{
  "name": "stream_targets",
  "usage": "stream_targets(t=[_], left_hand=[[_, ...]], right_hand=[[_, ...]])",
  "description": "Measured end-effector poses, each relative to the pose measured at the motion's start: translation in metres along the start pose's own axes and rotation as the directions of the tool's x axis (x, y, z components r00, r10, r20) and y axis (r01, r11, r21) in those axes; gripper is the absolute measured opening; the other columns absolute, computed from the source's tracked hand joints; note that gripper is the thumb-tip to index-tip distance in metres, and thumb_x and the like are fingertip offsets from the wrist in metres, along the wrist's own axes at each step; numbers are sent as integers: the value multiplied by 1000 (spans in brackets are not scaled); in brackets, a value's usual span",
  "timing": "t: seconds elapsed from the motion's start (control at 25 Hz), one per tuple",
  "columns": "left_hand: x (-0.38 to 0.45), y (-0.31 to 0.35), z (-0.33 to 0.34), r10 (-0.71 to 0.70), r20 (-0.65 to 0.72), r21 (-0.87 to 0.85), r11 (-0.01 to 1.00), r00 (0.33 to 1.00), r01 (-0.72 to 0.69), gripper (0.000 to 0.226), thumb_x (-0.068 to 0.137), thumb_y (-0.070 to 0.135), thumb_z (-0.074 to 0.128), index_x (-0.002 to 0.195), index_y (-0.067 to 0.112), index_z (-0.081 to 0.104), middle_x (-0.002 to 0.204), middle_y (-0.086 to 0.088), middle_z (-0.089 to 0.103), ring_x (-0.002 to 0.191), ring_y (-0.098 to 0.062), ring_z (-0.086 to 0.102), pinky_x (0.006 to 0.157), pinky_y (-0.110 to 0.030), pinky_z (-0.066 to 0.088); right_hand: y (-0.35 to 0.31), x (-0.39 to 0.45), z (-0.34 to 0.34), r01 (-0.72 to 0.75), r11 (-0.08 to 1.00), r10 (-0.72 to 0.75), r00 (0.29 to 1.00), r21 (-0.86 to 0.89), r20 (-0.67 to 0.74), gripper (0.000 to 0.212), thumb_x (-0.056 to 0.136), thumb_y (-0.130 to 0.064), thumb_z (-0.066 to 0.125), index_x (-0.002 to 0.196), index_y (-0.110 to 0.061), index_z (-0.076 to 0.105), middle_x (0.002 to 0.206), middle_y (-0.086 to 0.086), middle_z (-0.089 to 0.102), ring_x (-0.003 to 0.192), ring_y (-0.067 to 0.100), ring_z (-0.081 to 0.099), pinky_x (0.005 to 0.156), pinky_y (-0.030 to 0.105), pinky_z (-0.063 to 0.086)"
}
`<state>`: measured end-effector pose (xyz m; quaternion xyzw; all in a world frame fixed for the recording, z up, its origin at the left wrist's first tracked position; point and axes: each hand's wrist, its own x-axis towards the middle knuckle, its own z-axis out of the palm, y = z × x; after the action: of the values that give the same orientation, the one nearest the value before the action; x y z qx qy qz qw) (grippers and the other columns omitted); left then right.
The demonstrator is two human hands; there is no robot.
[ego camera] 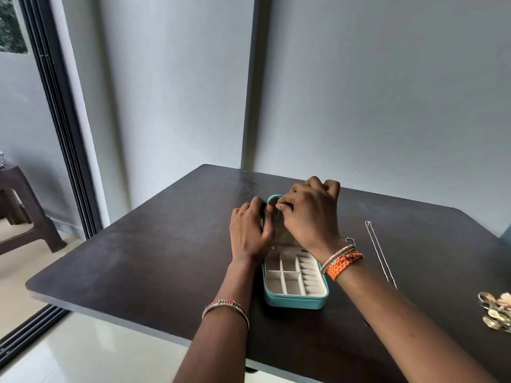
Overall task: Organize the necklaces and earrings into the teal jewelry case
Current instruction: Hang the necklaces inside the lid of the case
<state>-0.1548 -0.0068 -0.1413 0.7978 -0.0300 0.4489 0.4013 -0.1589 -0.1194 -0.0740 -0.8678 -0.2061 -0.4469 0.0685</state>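
Note:
The teal jewelry case (294,302) lies open on the dark table (154,252), its cream compartments showing near me and its lid lying flat at the far side. Both hands work over the lid. My left hand (250,230) and my right hand (309,214) meet at the lid's upper left corner, fingers curled and pinching a thin chain that is mostly hidden. A silver necklace (380,252) lies stretched out to the right of the case. A pile of gold earrings (496,310) sits at the right edge.
A small silver piece (350,240) lies by my right wrist. The table stands against a grey wall. A dark plastic stool (25,205) stands on the floor at the left, past a sliding door frame.

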Motion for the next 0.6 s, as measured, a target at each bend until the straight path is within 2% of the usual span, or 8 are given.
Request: stream_targets(t=[0.32, 0.6], left_hand=[[-2, 4, -2, 14, -7, -9, 1000, 1000, -14, 27, 88, 40, 33, 76, 19, 46, 68, -5, 56, 66, -23, 47, 64, -28, 26], [-2, 5, -3, 7, 4, -15, 1000, 1000, -7, 21, 87, 38, 33, 75, 23, 40, 66, -5, 54, 66, -25, 47, 64, -29, 27]], right_hand=[[3, -6, -3, -19, 1000, 20, 997, 13, -69, 7, 68, -34, 78, 71, -29, 75, 80, -6, 59, 81, 21, 54, 77, 34, 23], [4, -7, 0, -48, 999, 48, 997, 16, -59, 16, 66, -38, 80, 72, -28, 69, 90, -7, 58, 87, 19, 54, 82, 35, 23]])
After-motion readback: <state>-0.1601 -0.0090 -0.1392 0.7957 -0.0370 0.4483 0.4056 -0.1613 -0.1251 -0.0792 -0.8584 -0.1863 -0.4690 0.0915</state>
